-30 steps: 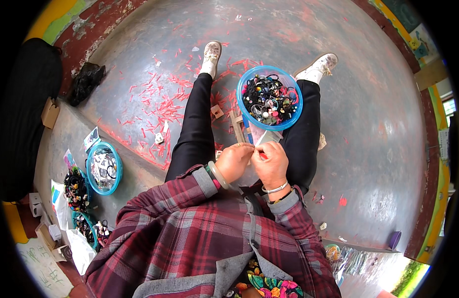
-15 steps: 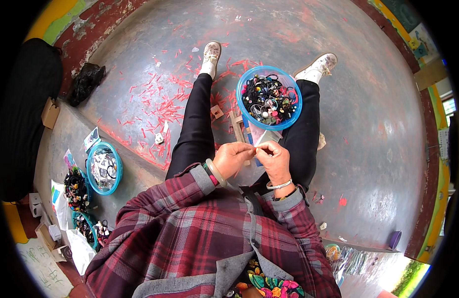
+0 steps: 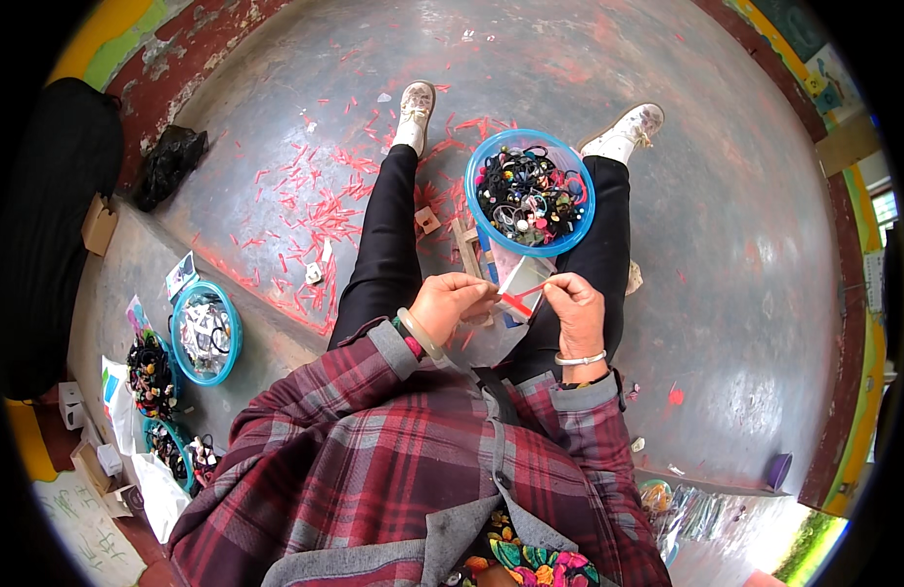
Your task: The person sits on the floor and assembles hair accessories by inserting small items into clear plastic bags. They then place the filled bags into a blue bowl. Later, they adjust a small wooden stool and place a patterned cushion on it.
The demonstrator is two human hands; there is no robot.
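Note:
Over my lap, my left hand [image 3: 454, 305] pinches the edge of what looks like a small clear plastic bag [image 3: 523, 277]. A red strip [image 3: 516, 305] crosses this bag. The thumb and fingertips of my right hand [image 3: 577, 311] are closed on the end of a thin red strip [image 3: 533, 290], which stretches toward the left hand. Just beyond the hands, a blue-rimmed basin [image 3: 530, 196] rests against my right thigh. Black and colored hair ties fill it.
Red strips [image 3: 325, 210] litter the floor left of my legs. A wooden piece [image 3: 465, 248] lies between my knees. At the left are a blue basin [image 3: 239, 333] of packaged pieces, a bunch of hair ties [image 3: 151, 377] and a black plastic bag [image 3: 170, 164].
My hands were together at the fingertips. The right hand has moved away to the right, drawing out the red strip, and the bag's red band now shows between them.

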